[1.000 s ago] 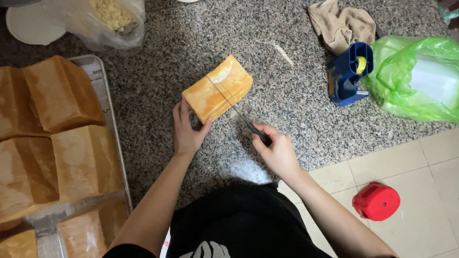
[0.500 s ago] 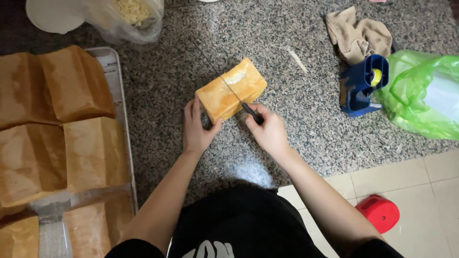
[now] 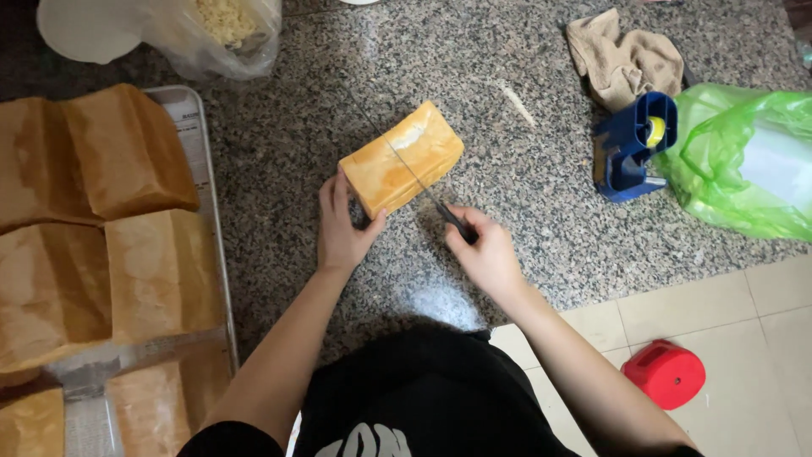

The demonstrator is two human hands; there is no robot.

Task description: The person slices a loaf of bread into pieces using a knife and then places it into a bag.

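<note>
At the far left a metal tray (image 3: 203, 182) carried several brown loaves (image 3: 161, 271). Your left hand (image 3: 345, 227) lay on the granite tabletop (image 3: 279, 152), its grip spread apart, fingers pressed against the near end of the orange-yellow loaf (image 3: 402, 159), which lay at an angle just ahead of both hands. Your right hand (image 3: 486, 254) was clamped around the dark handle of a long knife (image 3: 423, 182) (its thin blade ran across the loaf's top, up and to the left). Further right stood a blue tape dispenser (image 3: 630, 148), a beige cloth (image 3: 624, 55) behind it, then a green plastic bag (image 3: 744, 161).
</note>
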